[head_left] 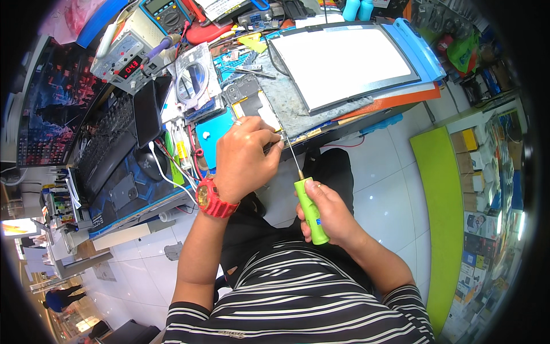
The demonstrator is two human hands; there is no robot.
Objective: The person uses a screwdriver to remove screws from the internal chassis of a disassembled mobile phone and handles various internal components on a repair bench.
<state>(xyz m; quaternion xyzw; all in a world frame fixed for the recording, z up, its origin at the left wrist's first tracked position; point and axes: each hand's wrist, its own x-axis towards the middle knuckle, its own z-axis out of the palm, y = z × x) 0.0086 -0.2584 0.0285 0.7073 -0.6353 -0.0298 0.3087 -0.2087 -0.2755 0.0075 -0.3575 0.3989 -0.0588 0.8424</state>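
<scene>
Green plastic fills the right hand (332,215): its fingers wrap tight round the handle of a screwdriver (311,211), thumb laid along the top, and the thin metal shaft runs up and left to the near edge of the workbench (298,112). The left hand (243,157) rests at that same edge, fingers curled together and pinched at the tips right where the shaft's point ends; what sits between the fingertips is too small to tell. A red wristwatch (213,199) sits on the left wrist.

Just beyond the left knuckles an opened phone (252,103) lies on the grey work mat, its yellow and black insides showing. To its left, near the bench's front edge, lies a blue phone-shaped piece (209,140), with small glue tubes (180,146) beside it. Toward the right half of the bench a large flat panel with a white face (344,60) lies on blue and orange sheets, reaching close to the right edge.

Farther left a dark phone (147,112) leans against a black keyboard (106,140), with a black mouse (150,163) at the front edge. At the back left corner stand a power supply with red digits (123,60) and a multimeter (163,14). A monitor (48,100) stands at the far left end. Below the bench a striped shirt (309,304) covers the person's body.
</scene>
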